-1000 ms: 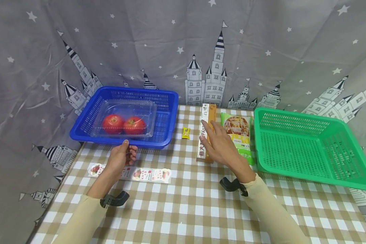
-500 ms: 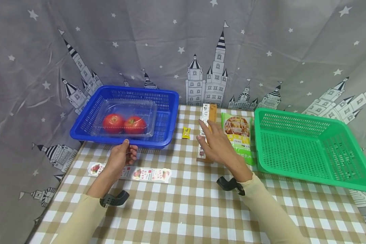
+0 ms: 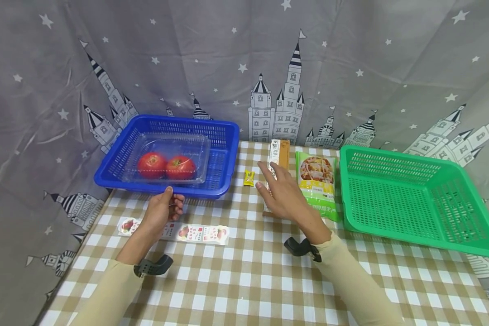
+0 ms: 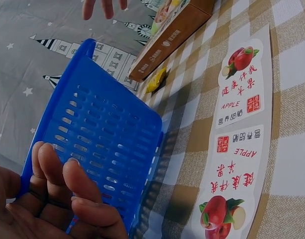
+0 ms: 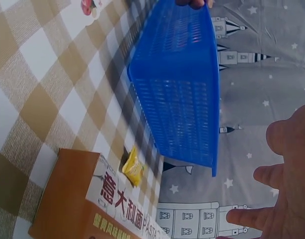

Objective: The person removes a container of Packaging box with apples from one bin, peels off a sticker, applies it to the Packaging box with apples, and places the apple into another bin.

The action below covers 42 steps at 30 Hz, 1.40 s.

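My left hand (image 3: 160, 209) holds the front rim of a blue plastic basket (image 3: 187, 121), thumb on the rim and fingers curled against the outside wall. Inside the basket a clear plastic clamshell box (image 3: 201, 149) holds two round red fruits (image 3: 151, 165). My right hand (image 3: 284, 194), fingers spread and holding nothing, hovers above a pasta box (image 3: 284, 154), hiding part of it. Just left of its fingertips lies a small yellow wrapped packet (image 3: 249, 178). In the right wrist view, the pasta box (image 5: 67, 194) and yellow packet (image 5: 134, 168) lie apart from that hand.
A green food bag (image 3: 317, 174) lies right of the pasta box. Farther right stands a green plastic basket (image 3: 415, 233). A strip of apple stickers (image 3: 199, 233) lies in front of the blue basket. Behind the checked tablecloth (image 3: 244, 280) hangs a grey castle-print curtain (image 3: 212, 45).
My right hand has moved left over the pasta box, toward the yellow packet. The left hand and blue basket have stayed put.
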### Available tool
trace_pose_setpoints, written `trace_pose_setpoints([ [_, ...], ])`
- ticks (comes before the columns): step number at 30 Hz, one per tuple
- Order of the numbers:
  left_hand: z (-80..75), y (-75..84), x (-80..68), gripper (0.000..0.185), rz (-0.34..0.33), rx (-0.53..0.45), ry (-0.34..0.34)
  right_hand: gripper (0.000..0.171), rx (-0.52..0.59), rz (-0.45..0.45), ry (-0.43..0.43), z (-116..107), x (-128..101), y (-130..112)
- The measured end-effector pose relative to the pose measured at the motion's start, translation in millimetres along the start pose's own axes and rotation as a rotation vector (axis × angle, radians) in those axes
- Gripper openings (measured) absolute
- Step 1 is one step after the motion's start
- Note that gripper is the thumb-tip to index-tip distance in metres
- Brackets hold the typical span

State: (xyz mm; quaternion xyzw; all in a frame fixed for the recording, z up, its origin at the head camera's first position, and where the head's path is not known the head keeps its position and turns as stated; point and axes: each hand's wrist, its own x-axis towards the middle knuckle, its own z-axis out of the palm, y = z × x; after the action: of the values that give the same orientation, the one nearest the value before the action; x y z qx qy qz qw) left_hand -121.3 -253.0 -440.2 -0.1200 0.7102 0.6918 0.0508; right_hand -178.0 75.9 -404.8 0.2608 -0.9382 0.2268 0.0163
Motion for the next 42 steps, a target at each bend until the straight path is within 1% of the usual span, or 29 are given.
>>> trace_pose_setpoints([
  [6, -0.3, -0.4, 0.3, 0.05, 0.005, -0.008, -0.008, 0.056, 0.0, -0.011, -0.012, 2, 1, -5],
  [12, -0.9, -1.0, 0.5, 0.049, 0.001, -0.014, -0.012, 0.056, -0.011, -0.04, 0.002, 3, 3, -11],
  [19, -0.6, -1.1, 0.2, 0.049, 0.005, -0.028, -0.018, 0.056, -0.017, -0.025, -0.029, 1, 5, -17],
  [33, -1.5, -1.7, 1.4, 0.05, 0.002, -0.005, -0.004, 0.057, -0.003, -0.049, -0.022, 2, 6, -24],
  [42, -0.9, -1.1, 0.5, 0.05, -0.001, -0.007, -0.003, 0.056, 0.006, -0.09, -0.011, 2, 9, -30],
])
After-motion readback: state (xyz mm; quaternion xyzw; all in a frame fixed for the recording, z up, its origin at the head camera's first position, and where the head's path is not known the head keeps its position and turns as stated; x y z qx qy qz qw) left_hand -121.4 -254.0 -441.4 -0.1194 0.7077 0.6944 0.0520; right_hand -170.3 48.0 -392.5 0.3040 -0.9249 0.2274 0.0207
